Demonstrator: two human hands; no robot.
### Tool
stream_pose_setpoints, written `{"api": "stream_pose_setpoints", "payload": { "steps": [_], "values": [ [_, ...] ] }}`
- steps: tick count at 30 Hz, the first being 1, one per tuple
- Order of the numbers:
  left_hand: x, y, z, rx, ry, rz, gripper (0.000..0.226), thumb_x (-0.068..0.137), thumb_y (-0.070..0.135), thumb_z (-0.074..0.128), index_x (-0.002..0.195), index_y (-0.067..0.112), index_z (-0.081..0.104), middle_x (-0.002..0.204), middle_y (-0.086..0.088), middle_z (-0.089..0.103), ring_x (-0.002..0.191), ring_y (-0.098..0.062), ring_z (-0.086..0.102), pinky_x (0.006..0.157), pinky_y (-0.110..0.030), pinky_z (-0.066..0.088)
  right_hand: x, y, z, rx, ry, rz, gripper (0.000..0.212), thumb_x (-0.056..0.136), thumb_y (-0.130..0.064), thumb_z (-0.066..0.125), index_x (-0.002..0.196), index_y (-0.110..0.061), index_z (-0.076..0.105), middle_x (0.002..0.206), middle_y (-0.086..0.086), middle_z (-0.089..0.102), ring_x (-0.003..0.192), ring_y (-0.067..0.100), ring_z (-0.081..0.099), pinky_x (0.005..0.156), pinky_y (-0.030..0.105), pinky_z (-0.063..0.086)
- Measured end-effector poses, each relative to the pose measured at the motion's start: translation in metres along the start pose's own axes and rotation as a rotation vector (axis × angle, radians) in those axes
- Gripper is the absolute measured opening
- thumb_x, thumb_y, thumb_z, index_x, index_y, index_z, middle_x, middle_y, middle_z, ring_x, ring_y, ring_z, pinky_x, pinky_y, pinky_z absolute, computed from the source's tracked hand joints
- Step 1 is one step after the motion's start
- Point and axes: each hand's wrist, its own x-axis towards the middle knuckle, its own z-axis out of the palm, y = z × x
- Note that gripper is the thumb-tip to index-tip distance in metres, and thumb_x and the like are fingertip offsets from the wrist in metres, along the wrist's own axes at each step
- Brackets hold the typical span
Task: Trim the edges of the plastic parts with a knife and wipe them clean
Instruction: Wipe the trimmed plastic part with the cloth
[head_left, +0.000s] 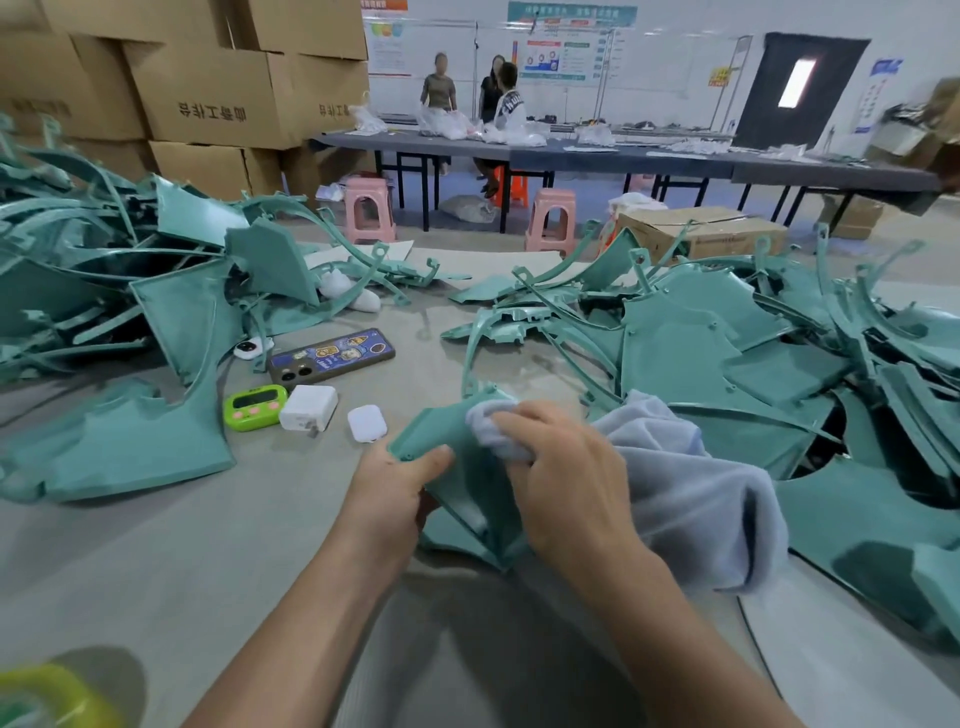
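A teal plastic part (457, 499) is held over the grey table (208, 561) in front of me. My left hand (389, 493) grips its left edge, thumb on top near the corner. My right hand (566, 483) holds a bunched light grey cloth (696, 509) and presses it onto the part's upper face. The rest of the cloth hangs off to the right. No knife is visible.
Heaps of teal plastic parts lie at left (119, 291) and right (753, 353). A phone (332, 356), a green timer (254, 408), a white charger (309, 408) and an earbud case (367, 423) lie ahead. Three people stand at a far table (623, 158). Cardboard boxes (208, 83) are stacked back left.
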Motion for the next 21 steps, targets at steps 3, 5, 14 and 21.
{"api": "stream_pose_setpoints", "payload": {
  "steps": [3, 5, 14, 21],
  "values": [
    [0.002, -0.002, -0.001, 0.017, 0.006, 0.012, 0.025, 0.078, 0.012, 0.068, 0.099, 0.002, 0.077, 0.098, -0.02, 0.075, 0.083, -0.026, 0.073, 0.069, -0.029, 0.06, -0.006, -0.011, 0.004, -0.001, -0.074, -0.202, 0.024, 0.092, -0.03, 0.056, 0.097, -0.029, 0.08, 0.094, -0.009, 0.072, 0.078, 0.019, 0.066, 0.069, 0.036, 0.054],
    [0.002, -0.001, -0.002, -0.021, 0.018, 0.001, 0.019, 0.087, 0.009, 0.062, 0.095, 0.003, 0.078, 0.096, -0.02, 0.075, 0.081, -0.026, 0.073, 0.067, -0.03, 0.06, -0.004, -0.009, 0.005, 0.006, -0.052, -0.183, 0.023, 0.089, -0.029, 0.058, 0.097, -0.031, 0.08, 0.09, -0.008, 0.071, 0.073, 0.022, 0.067, 0.064, 0.036, 0.054],
    [0.001, 0.003, 0.0, -0.021, 0.114, 0.007, 0.026, 0.096, -0.006, 0.049, 0.094, 0.0, 0.074, 0.089, -0.018, 0.076, 0.073, -0.024, 0.073, 0.062, -0.028, 0.059, -0.011, -0.007, 0.01, -0.145, -0.101, -0.166, 0.027, 0.081, -0.017, 0.064, 0.101, -0.032, 0.073, 0.086, -0.007, 0.065, 0.07, 0.024, 0.06, 0.059, 0.034, 0.047],
    [0.005, 0.015, -0.011, -0.189, 0.334, 0.047, 0.024, 0.095, -0.009, 0.05, 0.101, 0.006, 0.069, 0.088, -0.007, 0.079, 0.076, -0.019, 0.076, 0.061, -0.029, 0.06, 0.013, 0.022, -0.032, -0.424, -0.236, 0.184, 0.017, 0.081, -0.02, 0.058, 0.09, -0.028, 0.07, 0.09, -0.005, 0.065, 0.083, 0.023, 0.064, 0.063, 0.032, 0.043]
  ]
}}
